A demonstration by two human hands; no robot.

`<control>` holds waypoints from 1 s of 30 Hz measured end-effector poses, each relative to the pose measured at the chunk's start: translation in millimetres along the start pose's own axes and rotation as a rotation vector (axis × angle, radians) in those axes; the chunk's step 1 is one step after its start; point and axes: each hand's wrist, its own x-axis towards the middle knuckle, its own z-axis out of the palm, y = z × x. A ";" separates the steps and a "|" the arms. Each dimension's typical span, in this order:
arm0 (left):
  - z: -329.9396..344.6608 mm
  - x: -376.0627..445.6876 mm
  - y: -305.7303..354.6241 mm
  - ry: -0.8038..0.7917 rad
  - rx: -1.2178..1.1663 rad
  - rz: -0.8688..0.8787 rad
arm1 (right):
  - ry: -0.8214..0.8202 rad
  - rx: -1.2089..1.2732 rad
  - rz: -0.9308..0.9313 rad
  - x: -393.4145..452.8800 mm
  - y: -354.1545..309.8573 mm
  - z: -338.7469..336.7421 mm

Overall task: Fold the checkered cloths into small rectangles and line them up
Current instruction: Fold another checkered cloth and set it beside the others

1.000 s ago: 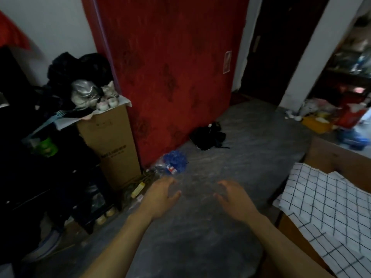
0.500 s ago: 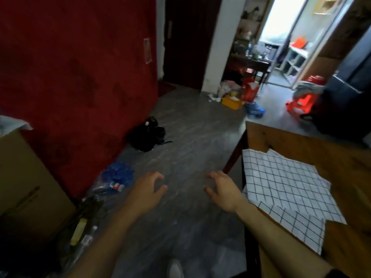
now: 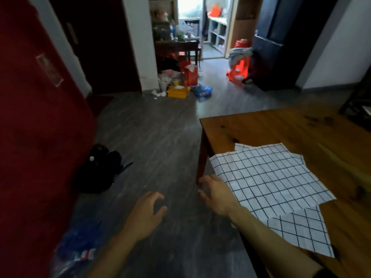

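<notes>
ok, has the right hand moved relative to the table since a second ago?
Yes: the right hand has closed in on the table's near corner, now beside the checkered cloths.

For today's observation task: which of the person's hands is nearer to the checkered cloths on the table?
Right. The right hand hovers at the checkered cloths' near-left edge; the left hand hangs over the floor, apart from them.

Both bare forearms reach forward from the bottom of the view, palms turned down. The left hand (image 3: pixel 147 214) sits lower and further left, its fingers loosely curled and spread, thumb angled off to the right, holding nothing. The right hand (image 3: pixel 217 194) is a little further forward, fingers likewise relaxed and slightly bent, thumb pointing left toward the other hand, also holding nothing. The two hands are near each other but apart, and the right forearm runs back toward the lower right corner.
</notes>
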 end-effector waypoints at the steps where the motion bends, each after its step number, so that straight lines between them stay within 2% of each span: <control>1: -2.9 18.3 3.4 -0.016 -0.012 0.023 | 0.017 0.003 0.026 6.0 4.0 -4.5; 3: -1.6 74.0 12.9 -0.103 -0.032 0.085 | 0.071 0.015 0.125 23.8 22.4 -16.1; 6: 0.1 100.1 21.7 -0.110 -0.059 0.124 | 0.060 0.013 0.167 22.8 31.8 -18.6; 11: 10.9 183.0 20.7 -0.223 -0.079 0.261 | 0.143 -0.002 0.340 47.2 47.8 -18.3; 18: 23.0 277.1 10.0 -0.366 -0.123 0.488 | 0.255 -0.021 0.608 82.6 36.1 -15.1; 24: 29.1 334.0 22.5 -0.482 -0.097 0.672 | 0.382 -0.024 0.799 89.3 26.8 -10.0; 30: 47.8 363.1 48.6 -0.570 -0.055 0.800 | 0.430 0.003 0.970 72.5 37.3 5.4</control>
